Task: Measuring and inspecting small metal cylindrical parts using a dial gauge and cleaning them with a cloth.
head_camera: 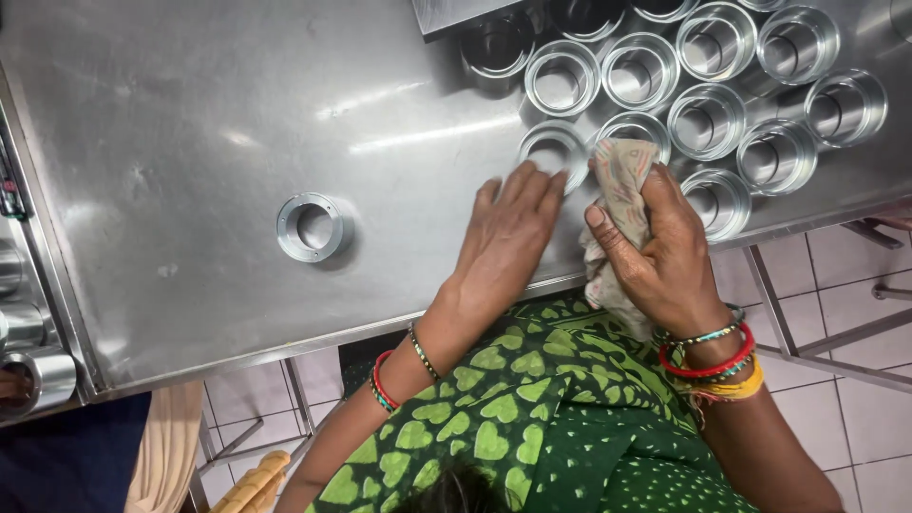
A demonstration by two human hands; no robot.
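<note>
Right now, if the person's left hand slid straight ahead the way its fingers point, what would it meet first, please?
The left hand points up and slightly right; its fingertips already seem to reach the nearest metal ring, so that comes first. Actual contact is unclear.

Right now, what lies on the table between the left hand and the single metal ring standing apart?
Nothing: in the head view, only bare steel table lies between the left hand and the lone metal ring.
</note>
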